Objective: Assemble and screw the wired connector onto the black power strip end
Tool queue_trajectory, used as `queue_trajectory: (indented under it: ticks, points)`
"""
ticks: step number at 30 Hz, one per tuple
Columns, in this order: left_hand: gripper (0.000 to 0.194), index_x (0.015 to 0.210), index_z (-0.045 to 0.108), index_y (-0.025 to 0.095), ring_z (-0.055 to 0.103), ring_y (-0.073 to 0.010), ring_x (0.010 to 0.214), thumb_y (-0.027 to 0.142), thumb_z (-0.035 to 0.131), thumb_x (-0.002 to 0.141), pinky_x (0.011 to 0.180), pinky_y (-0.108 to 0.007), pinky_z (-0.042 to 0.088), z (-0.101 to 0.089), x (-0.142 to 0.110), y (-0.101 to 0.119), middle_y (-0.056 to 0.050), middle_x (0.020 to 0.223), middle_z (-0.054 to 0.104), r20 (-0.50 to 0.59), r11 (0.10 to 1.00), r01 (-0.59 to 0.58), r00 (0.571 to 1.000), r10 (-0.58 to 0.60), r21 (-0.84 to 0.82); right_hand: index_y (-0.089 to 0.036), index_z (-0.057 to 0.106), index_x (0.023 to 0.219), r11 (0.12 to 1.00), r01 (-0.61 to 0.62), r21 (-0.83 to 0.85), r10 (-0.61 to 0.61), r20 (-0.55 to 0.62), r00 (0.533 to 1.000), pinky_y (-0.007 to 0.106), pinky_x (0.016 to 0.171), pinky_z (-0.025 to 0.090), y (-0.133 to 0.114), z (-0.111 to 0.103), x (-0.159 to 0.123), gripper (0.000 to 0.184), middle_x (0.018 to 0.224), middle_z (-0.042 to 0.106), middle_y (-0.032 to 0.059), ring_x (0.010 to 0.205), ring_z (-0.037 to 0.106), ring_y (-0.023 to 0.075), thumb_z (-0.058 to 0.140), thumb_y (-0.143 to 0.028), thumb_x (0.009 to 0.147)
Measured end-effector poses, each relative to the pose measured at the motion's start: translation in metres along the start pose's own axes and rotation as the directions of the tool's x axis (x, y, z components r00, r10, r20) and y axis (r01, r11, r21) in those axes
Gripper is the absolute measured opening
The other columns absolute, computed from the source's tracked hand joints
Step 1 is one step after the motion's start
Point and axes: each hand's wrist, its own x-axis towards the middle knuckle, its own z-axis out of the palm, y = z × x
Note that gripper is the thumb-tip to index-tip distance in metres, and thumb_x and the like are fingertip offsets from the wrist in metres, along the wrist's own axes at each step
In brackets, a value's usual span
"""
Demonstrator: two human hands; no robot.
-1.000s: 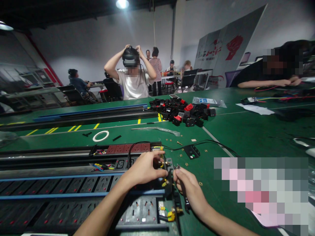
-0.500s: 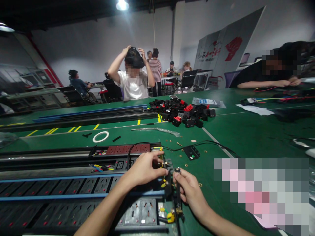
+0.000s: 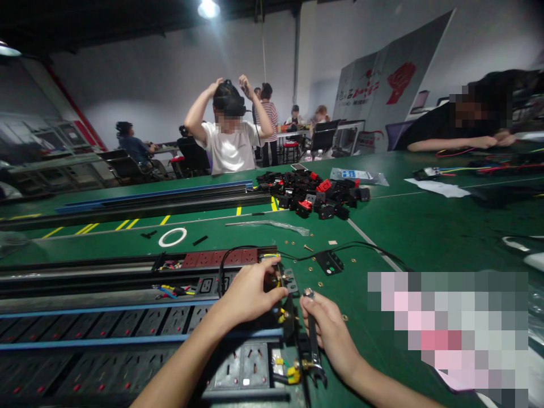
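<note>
My right hand [image 3: 329,326] is closed around a wrench [image 3: 313,334], its upper end by my thumb and its open jaw pointing down near a brass bolt. My left hand [image 3: 253,289] reaches over the end of the power strips, thumb and fingers closed on a black end bracket [image 3: 290,280]; its curled fingertips are partly hidden. Brass bolts and yellow wire terminals [image 3: 293,374] show beside the bracket. Below my left forearm lie black power strips [image 3: 153,320] with rows of sockets and blue edges. A strip with dark red sockets [image 3: 221,258] lies behind.
A heap of black and red socket modules [image 3: 314,195] sits further back, beside long rails [image 3: 170,198]. Loose brass nuts, a black bracket plate [image 3: 330,263] and a cable lie right of the strips. A white ring [image 3: 172,237] rests behind. Co-workers sit across the table.
My right hand has shifted slightly with the wrench, whose lower jaw has swung to the right of the brass bolt. My left hand stays at the bracket. The co-worker opposite has raised one hand.
</note>
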Motion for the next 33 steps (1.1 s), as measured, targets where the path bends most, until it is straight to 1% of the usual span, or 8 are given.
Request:
queue_trajectory:
  ticks: [5, 8, 13, 18, 22, 25, 30, 33]
  points:
    - [0.066, 0.141, 0.049, 0.02, 0.065, -0.0272, 0.106, 0.038, 0.068, 0.08, 0.094, -0.039, 0.05, 0.0, 0.0, 0.0, -0.009, 0.117, 0.07, 0.006, 1.0, -0.013, 1.0, 0.013, -0.011, -0.021, 0.045, 0.067, 0.993, 0.106, -0.049, -0.111, -0.121, 0.986, 0.022, 0.04, 0.027, -0.029, -0.014, 0.008, 0.048, 0.055, 0.04, -0.0049, 0.046, 0.034, 0.0089, 0.063, -0.064, 0.077]
    - [0.068, 0.142, 0.048, 0.02, 0.064, -0.0279, 0.109, 0.039, 0.068, 0.08, 0.096, -0.039, 0.049, 0.0, 0.0, 0.0, -0.009, 0.118, 0.07, 0.012, 1.0, -0.012, 1.0, 0.012, -0.01, -0.021, 0.047, 0.07, 0.992, 0.11, -0.066, -0.121, -0.192, 0.974, 0.022, 0.038, 0.025, -0.044, -0.028, 0.017, 0.045, 0.053, 0.041, -0.0056, 0.042, 0.034, 0.0088, 0.062, -0.063, 0.076]
    - [0.069, 0.143, 0.048, 0.02, 0.063, -0.0296, 0.113, 0.041, 0.067, 0.08, 0.099, -0.041, 0.048, -0.001, 0.0, 0.001, -0.009, 0.12, 0.069, 0.007, 1.0, 0.0, 1.0, 0.0, 0.0, -0.022, 0.044, 0.068, 0.995, 0.101, -0.023, -0.103, -0.229, 0.968, 0.022, 0.038, 0.025, -0.049, -0.041, 0.029, 0.041, 0.05, 0.036, -0.0069, 0.041, 0.033, 0.0091, 0.06, -0.059, 0.077]
    - [0.068, 0.142, 0.049, 0.019, 0.065, -0.0287, 0.109, 0.036, 0.066, 0.079, 0.098, -0.041, 0.048, -0.003, -0.001, 0.005, -0.009, 0.118, 0.07, 0.004, 1.0, 0.008, 1.0, -0.008, 0.017, -0.023, 0.036, 0.061, 0.984, 0.173, 0.032, -0.16, -0.245, 0.956, 0.024, 0.043, 0.032, -0.059, -0.05, 0.036, 0.042, 0.053, 0.03, -0.0066, 0.045, 0.036, 0.0096, 0.061, -0.053, 0.078]
    - [0.069, 0.141, 0.049, 0.021, 0.065, -0.0275, 0.105, 0.033, 0.067, 0.076, 0.096, -0.04, 0.05, -0.003, -0.001, 0.005, -0.008, 0.116, 0.07, 0.007, 1.0, -0.001, 1.0, 0.001, 0.029, -0.023, 0.035, 0.061, 0.965, 0.258, 0.054, -0.228, -0.32, 0.92, 0.025, 0.041, 0.026, -0.065, -0.06, 0.041, 0.041, 0.054, 0.029, -0.0068, 0.044, 0.029, 0.0089, 0.06, -0.05, 0.08]
    - [0.07, 0.141, 0.049, 0.022, 0.065, -0.0267, 0.102, 0.033, 0.069, 0.074, 0.094, -0.04, 0.05, -0.003, -0.001, 0.004, -0.007, 0.115, 0.07, 0.006, 0.999, -0.002, 1.0, 0.002, 0.035, -0.023, 0.038, 0.063, 0.945, 0.326, 0.008, -0.298, -0.379, 0.876, 0.025, 0.041, 0.022, -0.069, -0.065, 0.04, 0.037, 0.055, 0.03, -0.0067, 0.044, 0.026, 0.0083, 0.059, -0.047, 0.081]
    - [0.07, 0.138, 0.052, 0.023, 0.066, -0.0257, 0.098, 0.031, 0.072, 0.071, 0.09, -0.038, 0.051, -0.004, 0.0, 0.004, -0.008, 0.114, 0.07, 0.036, 0.998, -0.019, 0.999, 0.017, 0.054, -0.021, 0.046, 0.069, 0.871, 0.479, -0.111, -0.47, -0.473, 0.745, 0.024, 0.047, 0.03, -0.073, -0.072, 0.038, 0.031, 0.061, 0.038, -0.0047, 0.05, 0.035, 0.0092, 0.059, -0.046, 0.083]
    - [0.074, 0.141, 0.05, 0.023, 0.065, -0.0272, 0.101, 0.031, 0.072, 0.071, 0.091, -0.039, 0.05, -0.004, -0.001, 0.004, -0.008, 0.115, 0.07, 0.039, 0.994, -0.031, 0.999, 0.028, 0.101, -0.021, 0.048, 0.073, 0.861, 0.48, -0.17, -0.498, -0.47, 0.728, 0.024, 0.049, 0.034, -0.07, -0.074, 0.039, 0.033, 0.064, 0.043, -0.0031, 0.053, 0.041, 0.0103, 0.059, -0.05, 0.083]
